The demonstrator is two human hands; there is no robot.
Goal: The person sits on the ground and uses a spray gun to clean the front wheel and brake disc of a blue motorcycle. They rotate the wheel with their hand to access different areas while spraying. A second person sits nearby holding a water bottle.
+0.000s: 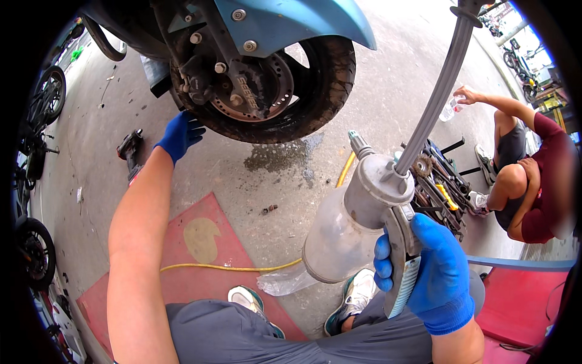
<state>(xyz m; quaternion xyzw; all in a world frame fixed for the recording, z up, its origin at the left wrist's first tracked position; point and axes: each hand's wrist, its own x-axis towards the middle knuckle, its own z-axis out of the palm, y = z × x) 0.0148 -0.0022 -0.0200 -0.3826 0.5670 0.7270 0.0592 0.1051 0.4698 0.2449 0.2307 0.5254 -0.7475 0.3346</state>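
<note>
My right hand (433,273), in a blue glove, grips the metal lever handle of a pneumatic suction gun (370,203). The gun has a translucent plastic bottle (330,239) under its grey cap, and a grey hose (439,82) rises from the cap toward the top of the view. My left hand (180,134), also in a blue glove, reaches forward and touches the lower edge of a scooter's front tyre (324,91). The wheel carries a brake disc and caliper (248,85) under a blue fender (291,18). The left fingers are spread against the rubber.
A wet stain (276,158) marks the concrete under the wheel. A yellow air line (242,268) crosses a red mat (200,267). A tool rack (439,191) stands right of the gun. A seated person (533,182) holds a bottle at right. A power tool (129,148) lies at left, near parked motorcycles (42,103).
</note>
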